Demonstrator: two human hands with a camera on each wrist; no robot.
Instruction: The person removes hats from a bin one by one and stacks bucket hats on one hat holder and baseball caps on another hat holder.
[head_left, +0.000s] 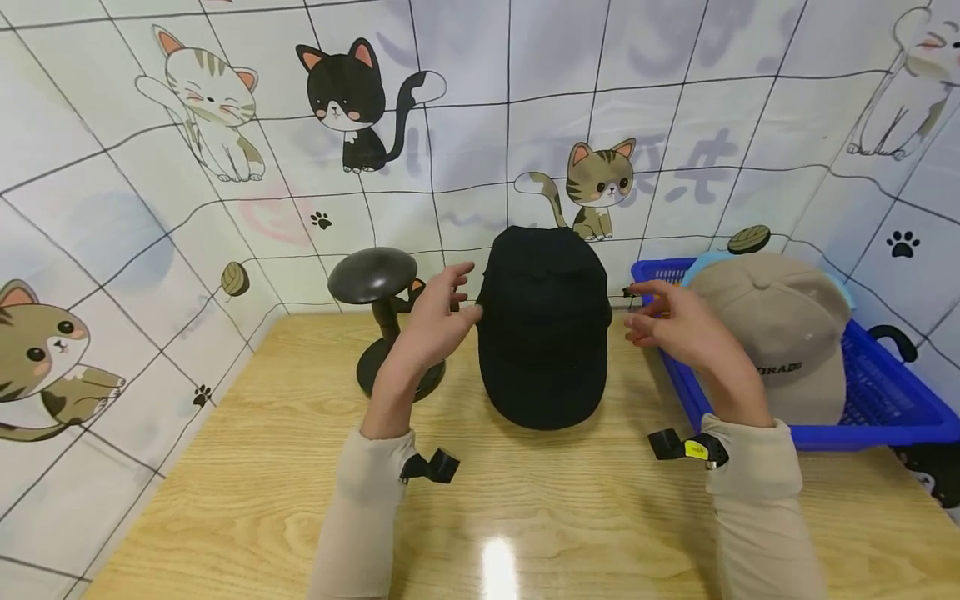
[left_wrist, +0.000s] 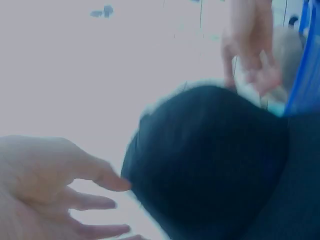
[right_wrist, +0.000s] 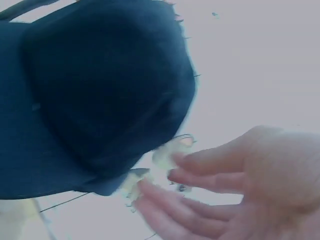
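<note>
A black cap [head_left: 543, 325] stands upright at the middle of the table, its brim toward me; whatever holds it up is hidden. To its left, my left hand [head_left: 438, 321] is held with fingers spread, the thumb tip right at the cap's side, as the left wrist view shows too. On the other side my right hand [head_left: 678, 325] hovers a little apart from the cap, fingers loosely bent, nothing in them. In the right wrist view the cap's crown [right_wrist: 115, 75] lies beyond the fingertips [right_wrist: 145, 190].
Behind my left hand is a dark cap stand [head_left: 372, 275] with a rounded top and round base. A blue plastic basket [head_left: 870, 435] at the right contains a beige cap [head_left: 772, 317] over something light blue. A cat-patterned cloth [head_left: 480, 100] covers the wall behind the wooden table [head_left: 570, 517].
</note>
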